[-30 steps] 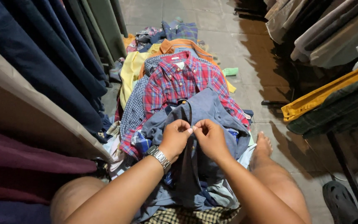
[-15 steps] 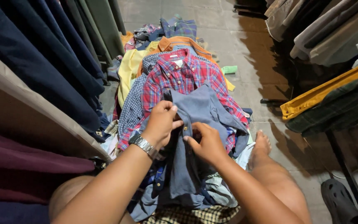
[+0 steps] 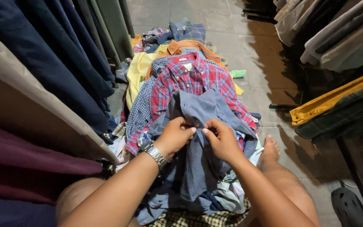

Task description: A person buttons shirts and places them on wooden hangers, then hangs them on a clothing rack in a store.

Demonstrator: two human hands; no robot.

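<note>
A grey-blue button shirt (image 3: 202,113) lies on top of a pile of shirts on the floor in front of me. My left hand (image 3: 174,136), with a metal watch on its wrist, pinches the shirt's front edge at a button. My right hand (image 3: 221,141) grips the opposite edge, thumbs almost touching. Under it lies a red plaid shirt (image 3: 190,77), with a blue checked shirt (image 3: 141,111), a yellow shirt (image 3: 137,71) and an orange one (image 3: 185,45) farther out.
Dark hanging garments (image 3: 51,63) fill the left side. More clothes hang on a rack at the right (image 3: 341,38), with a yellow garment (image 3: 328,101) over a rail. My bare foot (image 3: 269,147) rests by the pile; a dark shoe (image 3: 349,206) sits at lower right.
Both hands shifted along the grey-blue shirt's front: up and left half a second ago, now back lower with fingertips meeting at a button. The shirt's folds have shifted.
</note>
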